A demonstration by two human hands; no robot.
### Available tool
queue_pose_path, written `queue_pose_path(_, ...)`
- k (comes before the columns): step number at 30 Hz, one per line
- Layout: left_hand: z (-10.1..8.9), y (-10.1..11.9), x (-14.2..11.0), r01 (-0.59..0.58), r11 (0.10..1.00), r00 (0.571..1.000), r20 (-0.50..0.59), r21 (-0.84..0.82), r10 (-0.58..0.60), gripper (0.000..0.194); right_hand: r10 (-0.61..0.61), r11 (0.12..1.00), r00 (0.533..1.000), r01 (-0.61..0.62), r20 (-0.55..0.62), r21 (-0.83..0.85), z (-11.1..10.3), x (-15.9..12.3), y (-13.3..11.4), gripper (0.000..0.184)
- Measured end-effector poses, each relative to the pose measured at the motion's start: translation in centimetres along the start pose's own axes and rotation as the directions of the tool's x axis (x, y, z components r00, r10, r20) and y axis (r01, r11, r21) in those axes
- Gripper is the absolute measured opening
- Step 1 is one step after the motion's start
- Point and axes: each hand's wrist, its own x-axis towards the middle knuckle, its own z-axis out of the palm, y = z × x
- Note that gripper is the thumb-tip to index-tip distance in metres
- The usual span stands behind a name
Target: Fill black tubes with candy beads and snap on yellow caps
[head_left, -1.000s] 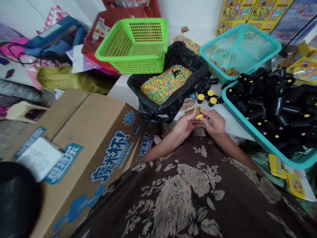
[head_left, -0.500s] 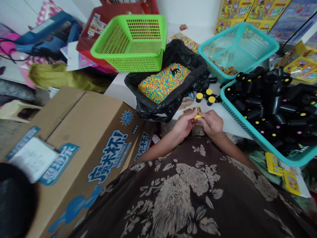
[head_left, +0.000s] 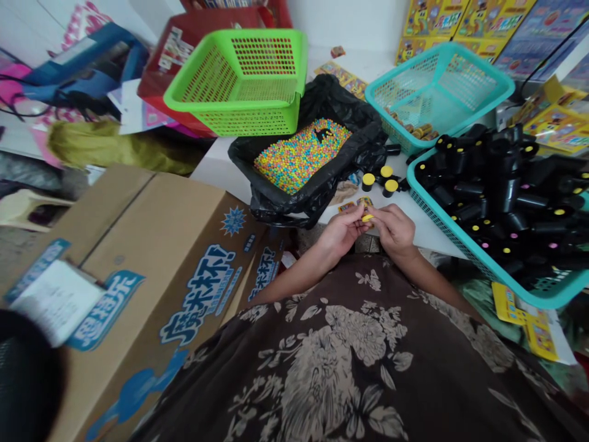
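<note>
My left hand (head_left: pixel 341 232) and my right hand (head_left: pixel 394 228) meet at the table's front edge. Between their closed fingertips is a small yellow piece (head_left: pixel 367 217), lid-like in shape, its details too small to make out. Just behind the fingers lie small printed yellow packets (head_left: pixel 365 201). Beyond these, black cups with yellow tops (head_left: pixel 390 186) stand in a group. To the left, a container lined with a black plastic bag (head_left: pixel 276 213) holds many coloured candy balls (head_left: pixel 301 156).
At right, a turquoise basket (head_left: pixel 453 242) is heaped with black cups (head_left: pixel 508 190). Another turquoise basket (head_left: pixel 437 92) behind holds some brown-yellow discs. A green basket (head_left: pixel 234 116) stands at back left. A large cardboard box (head_left: pixel 138 227) fills the left side. Yellow boxes (head_left: pixel 437 21) line the back.
Both hands stay together around the yellow piece, with only slight finger movement. The whole view has shifted a little, moving the surroundings slightly left.
</note>
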Motion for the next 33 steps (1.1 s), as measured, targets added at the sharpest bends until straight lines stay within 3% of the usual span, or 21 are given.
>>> queue_pose_path(5,0.03,-0.26,-0.02,0.009,0.999,1.0,-0.01,0.03,-0.009,0.013,0.084,0.996,0.996,-0.084,-0.003,-0.009,0.05,-0.19,0.04,0.021)
queue_pose_path(12,-0.29,-0.26,0.23,-0.028,0.999,0.999,0.016,0.018,0.028,0.017,-0.064,0.996,0.998,0.063,-0.001,-0.069,-0.01,0.11,0.18,0.026)
queue_pose_path(19,-0.22,-0.57,0.22,-0.012,1.0,1.0,-0.014,-0.011,0.012,0.008,-0.012,0.999,1.0,0.012,0.007,-0.034,0.06,-0.04,0.42,0.02)
queue_pose_path(24,-0.67,-1.05,0.4,-0.023,0.997,1.0,0.005,0.067,0.023,0.015,-0.018,1.0,1.0,0.018,-0.024,-0.009,-0.06,-0.1,0.32,0.017)
queue_pose_path(30,-0.67,-0.59,0.19,0.016,0.992,0.999,0.034,0.127,-0.021,0.024,0.108,0.993,0.994,-0.108,0.003,0.051,-0.56,-0.22,-0.01,0.017)
queue_pose_path(33,-0.32,-0.48,0.11,0.005,0.994,1.0,0.018,0.112,-0.007,0.024,0.092,0.996,0.996,-0.092,0.012,0.005,-0.56,-0.24,-0.03,0.019)
